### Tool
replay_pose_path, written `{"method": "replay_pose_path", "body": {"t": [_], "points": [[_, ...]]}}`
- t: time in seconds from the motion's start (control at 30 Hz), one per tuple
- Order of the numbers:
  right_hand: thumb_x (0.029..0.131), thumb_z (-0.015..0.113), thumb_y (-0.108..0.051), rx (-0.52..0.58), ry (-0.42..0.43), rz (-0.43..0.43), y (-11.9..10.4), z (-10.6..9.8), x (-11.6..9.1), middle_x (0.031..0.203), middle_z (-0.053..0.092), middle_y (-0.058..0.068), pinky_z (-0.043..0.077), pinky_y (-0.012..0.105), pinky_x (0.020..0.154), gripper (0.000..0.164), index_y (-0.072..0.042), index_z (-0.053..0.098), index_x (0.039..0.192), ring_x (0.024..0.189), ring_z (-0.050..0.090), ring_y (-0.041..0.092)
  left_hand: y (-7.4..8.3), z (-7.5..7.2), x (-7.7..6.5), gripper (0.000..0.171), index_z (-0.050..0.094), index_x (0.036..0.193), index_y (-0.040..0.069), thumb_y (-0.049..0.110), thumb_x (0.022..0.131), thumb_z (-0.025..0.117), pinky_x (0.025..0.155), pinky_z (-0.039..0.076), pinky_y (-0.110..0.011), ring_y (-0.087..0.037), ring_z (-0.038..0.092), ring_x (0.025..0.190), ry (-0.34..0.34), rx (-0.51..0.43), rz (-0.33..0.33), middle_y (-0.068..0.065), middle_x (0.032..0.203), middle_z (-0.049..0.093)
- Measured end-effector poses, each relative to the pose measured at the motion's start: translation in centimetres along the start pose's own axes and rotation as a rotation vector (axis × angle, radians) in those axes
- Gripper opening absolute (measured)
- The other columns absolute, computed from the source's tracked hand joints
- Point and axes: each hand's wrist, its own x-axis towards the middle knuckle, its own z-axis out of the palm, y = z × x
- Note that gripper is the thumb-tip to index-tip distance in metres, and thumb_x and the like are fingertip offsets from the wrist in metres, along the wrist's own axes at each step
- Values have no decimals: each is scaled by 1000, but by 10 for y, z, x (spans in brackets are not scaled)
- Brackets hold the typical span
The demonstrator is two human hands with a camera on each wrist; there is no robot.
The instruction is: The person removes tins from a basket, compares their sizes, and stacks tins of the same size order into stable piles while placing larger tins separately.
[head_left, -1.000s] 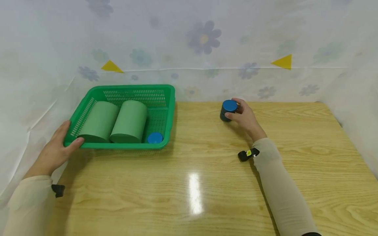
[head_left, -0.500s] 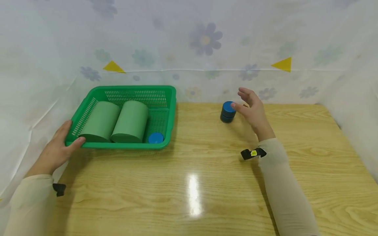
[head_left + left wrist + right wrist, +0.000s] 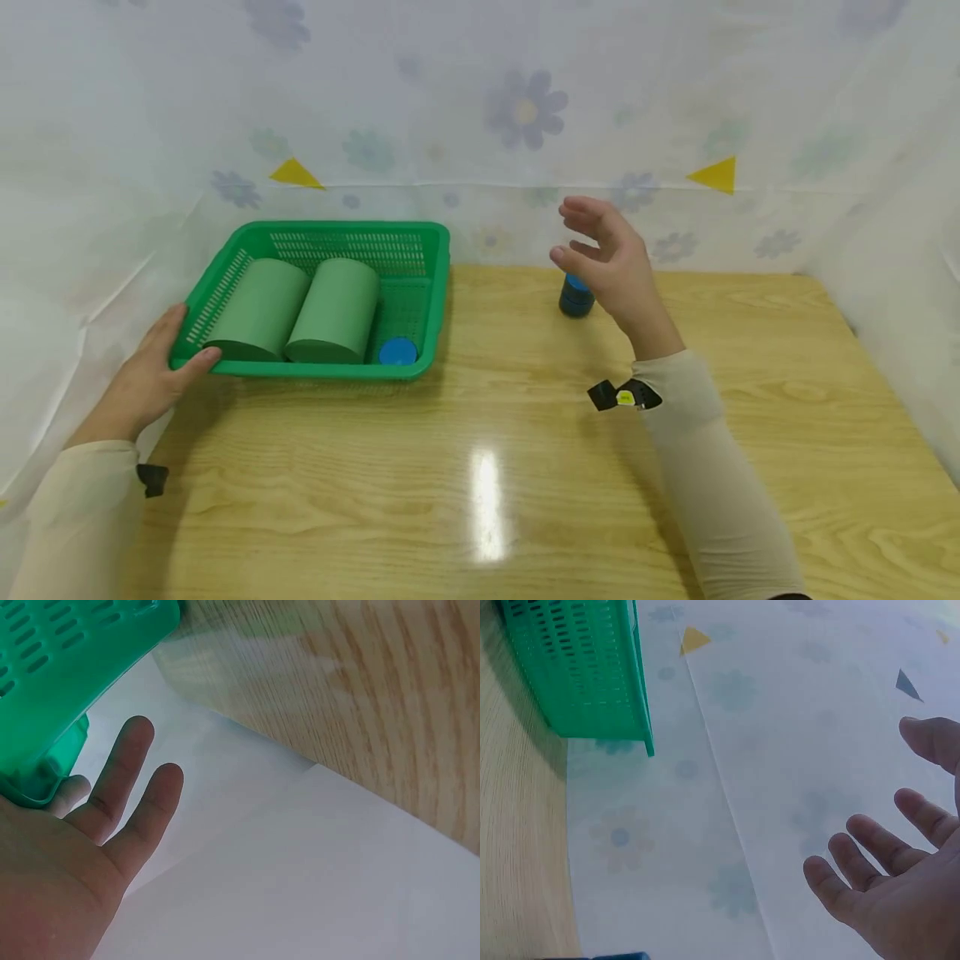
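Note:
My left hand (image 3: 146, 379) holds the near left corner of a green plastic basket (image 3: 322, 369). Its thumb lies at the front rim; in the left wrist view two fingers stretch free of the basket wall (image 3: 45, 682). Two large pale green cylinders (image 3: 258, 308) lie side by side inside, with a small blue round piece (image 3: 397, 352) at the near right corner. My right hand (image 3: 618, 271) is raised, fingers spread and bare. Behind it, partly covered, stand short blue cylindrical pieces (image 3: 575, 302), seemingly stacked, on the table.
The wood-grain table (image 3: 360, 492) ends at a white flowered sheet (image 3: 450, 108) hung behind and along both sides. Yellow triangles (image 3: 714, 175) mark the back sheet. A dark strap device (image 3: 624, 396) sits at the right wrist.
My right hand has let go of the blue pieces and risen up and left, in front of them. They stay standing on the table. My left hand keeps its place at the basket.

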Motion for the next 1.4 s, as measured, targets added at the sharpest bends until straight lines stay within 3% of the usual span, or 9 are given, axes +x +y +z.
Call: {"method": "replay_pose_path", "body": {"t": [0.5, 0.63, 0.83, 1.0, 1.2, 1.27, 1.4], "points": [[97, 69, -13, -72, -307, -37, 6, 85, 13, 142, 54, 7, 44, 42, 105, 55, -10, 49, 148, 127, 53, 20, -5, 5, -5, 89, -10, 161, 8, 41, 106, 50, 108, 7, -76, -59, -1, 144, 6, 4, 0, -28, 164, -11], [97, 69, -16, -72, -371, -19, 11, 107, 20, 142, 54, 6, 44, 45, 105, 56, -9, 48, 148, 127, 53, 20, -5, 6, -6, 89, -9, 161, 8, 42, 105, 51, 107, 8, -77, -60, 1, 144, 11, 4, 0, -28, 164, -9], [96, 73, -24, -133, -507, 43, 17, 139, 32, 143, 53, 0, 43, 36, 106, 60, -16, 48, 150, 128, 51, 15, -5, 5, -3, 88, -8, 161, 7, 42, 105, 51, 107, 9, -76, -60, 2, 144, 30, 5, 4, -28, 164, -8], [93, 76, -28, -317, -651, 115, 22, 161, 40, 150, 48, 3, 42, 36, 107, 74, -17, 39, 156, 137, 45, 16, -2, 5, -2, 88, -7, 162, 7, 42, 105, 51, 107, 10, -77, -59, 2, 144, 38, 5, 5, -27, 164, -8], [90, 79, -34, -639, -804, 117, 34, 186, 43, 161, 35, 8, 35, 35, 113, 98, -12, 17, 163, 144, 37, 21, 1, 6, -3, 89, -8, 162, 8, 42, 105, 52, 107, 9, -77, -59, 1, 144, 45, -7, 3, -27, 164, -8], [89, 80, -39, -780, -842, 97, 37, 192, 43, 156, 43, 9, 36, 33, 112, 108, -11, 8, 164, 140, 43, 20, 1, 6, -2, 89, -7, 162, 7, 42, 105, 52, 108, 9, -76, -58, 2, 145, 51, -9, 6, -28, 164, -7], [86, 79, -49, -1034, -888, 37, 38, 203, 42, 128, 66, 5, 43, 35, 105, 119, -8, -1, 163, 120, 60, 18, 1, 6, -2, 89, -7, 162, 8, 42, 105, 52, 108, 9, -76, -59, 2, 144, 58, -7, 3, -28, 164, -7]]}}
